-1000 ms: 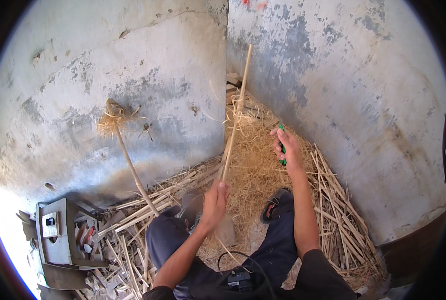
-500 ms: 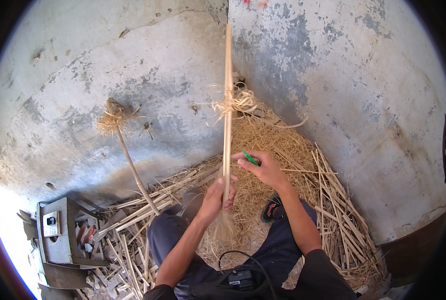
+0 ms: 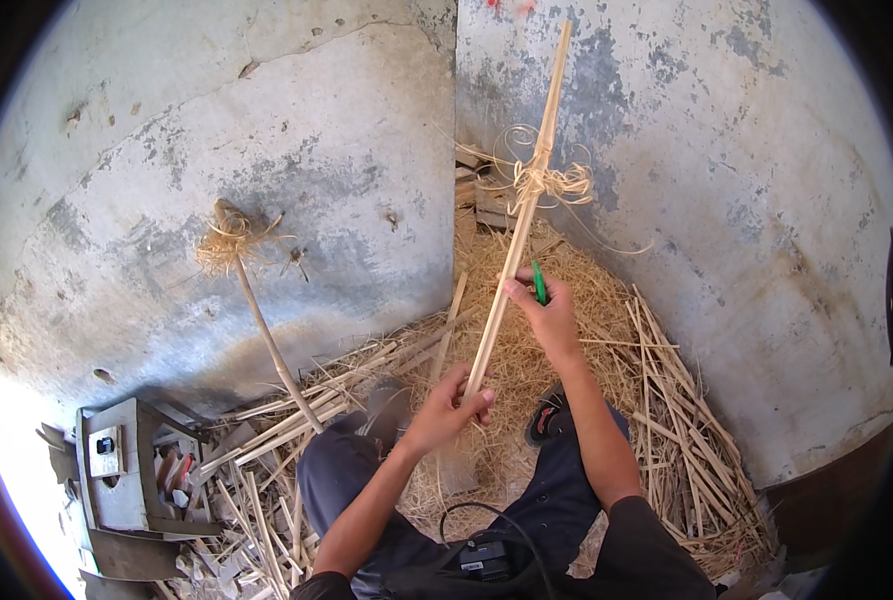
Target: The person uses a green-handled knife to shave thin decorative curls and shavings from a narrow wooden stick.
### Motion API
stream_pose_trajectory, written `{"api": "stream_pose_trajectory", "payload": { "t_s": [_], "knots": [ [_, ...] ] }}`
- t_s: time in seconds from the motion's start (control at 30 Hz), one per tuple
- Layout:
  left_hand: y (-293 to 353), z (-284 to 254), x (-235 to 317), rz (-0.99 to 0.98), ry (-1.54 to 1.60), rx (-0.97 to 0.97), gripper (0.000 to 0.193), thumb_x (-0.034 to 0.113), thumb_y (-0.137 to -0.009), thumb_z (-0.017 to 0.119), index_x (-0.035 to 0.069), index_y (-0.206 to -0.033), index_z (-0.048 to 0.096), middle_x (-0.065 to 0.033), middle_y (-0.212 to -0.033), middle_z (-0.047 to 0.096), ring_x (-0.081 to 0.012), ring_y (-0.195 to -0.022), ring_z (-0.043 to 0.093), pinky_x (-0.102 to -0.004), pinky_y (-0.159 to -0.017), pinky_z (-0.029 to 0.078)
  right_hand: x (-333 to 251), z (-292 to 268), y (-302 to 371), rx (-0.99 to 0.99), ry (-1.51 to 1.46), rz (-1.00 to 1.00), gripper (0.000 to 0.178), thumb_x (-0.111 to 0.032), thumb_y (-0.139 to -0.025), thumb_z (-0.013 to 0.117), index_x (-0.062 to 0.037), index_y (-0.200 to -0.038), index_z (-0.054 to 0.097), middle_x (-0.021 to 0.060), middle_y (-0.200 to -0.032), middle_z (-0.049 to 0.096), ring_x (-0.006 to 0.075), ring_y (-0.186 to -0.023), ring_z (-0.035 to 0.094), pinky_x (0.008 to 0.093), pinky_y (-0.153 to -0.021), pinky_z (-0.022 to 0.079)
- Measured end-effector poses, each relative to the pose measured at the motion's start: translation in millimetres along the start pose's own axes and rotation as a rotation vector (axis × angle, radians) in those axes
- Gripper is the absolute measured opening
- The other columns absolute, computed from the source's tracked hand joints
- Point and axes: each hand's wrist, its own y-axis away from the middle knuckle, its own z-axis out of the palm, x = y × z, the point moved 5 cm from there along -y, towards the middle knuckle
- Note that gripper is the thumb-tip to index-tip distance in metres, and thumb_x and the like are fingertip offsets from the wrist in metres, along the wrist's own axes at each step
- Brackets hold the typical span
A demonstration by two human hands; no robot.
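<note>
The ground (image 3: pixel 566 330) in the corner is covered with a soft heap of dry straw (image 3: pixel 576 300) in the middle of the frame. Long pale split sticks (image 3: pixel 686 440) lie at the lower right, more sticks (image 3: pixel 296 430) at the lower left, beside a grey box (image 3: pixel 116 470)

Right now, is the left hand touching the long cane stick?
Touching. The head view shows the left hand closed around the lower end of the cane stick, with fingers wrapped over it and no gap visible.
</note>
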Motion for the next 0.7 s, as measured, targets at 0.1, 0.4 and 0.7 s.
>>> {"api": "stream_pose_trajectory", "payload": {
  "t_s": [0.1, 0.4, 0.7],
  "knots": [
    [-1, 0, -2, -0.019, 0.049, -0.068, 0.040, 0.027, -0.109, 0.067, 0.005, -0.140, 0.057, -0.0005, -0.100, 0.065, -0.0089, -0.088, 0.067, -0.0291, -0.083, 0.055, 2, -8, -4, 0.052, -0.015, -0.047, 0.029, -0.025, -0.098, 0.080, -0.0013, -0.114, 0.081, 0.0012, -0.090, 0.077, 0.0080, -0.078, 0.065, 0.0259, -0.073, 0.050],
    [3, 4, 8, 0.122, -0.245, -0.194, 0.032, 0.023, -0.104, 0.074, 0.004, -0.128, 0.065, -0.0004, -0.098, 0.069, -0.0099, -0.093, 0.068, -0.0311, -0.085, 0.056, -6, -15, -3, 0.118, -0.007, -0.028, 0.029, -0.026, -0.099, 0.079, -0.0003, -0.113, 0.080, 0.0036, -0.092, 0.077, 0.0089, -0.079, 0.066, 0.0275, -0.072, 0.051],
    [9, 4, 20, 0.150, -0.341, 0.069, 0.025, 0.026, -0.110, 0.063, 0.003, -0.119, 0.066, 0.0009, -0.088, 0.065, -0.0083, -0.079, 0.062, -0.0285, -0.074, 0.052, -19, -15, 5, 0.069, -0.034, 0.014, 0.028, -0.026, -0.104, 0.072, -0.0023, -0.117, 0.077, 0.0021, -0.094, 0.075, 0.0101, -0.087, 0.067, 0.0283, -0.079, 0.051]
  ]
}}
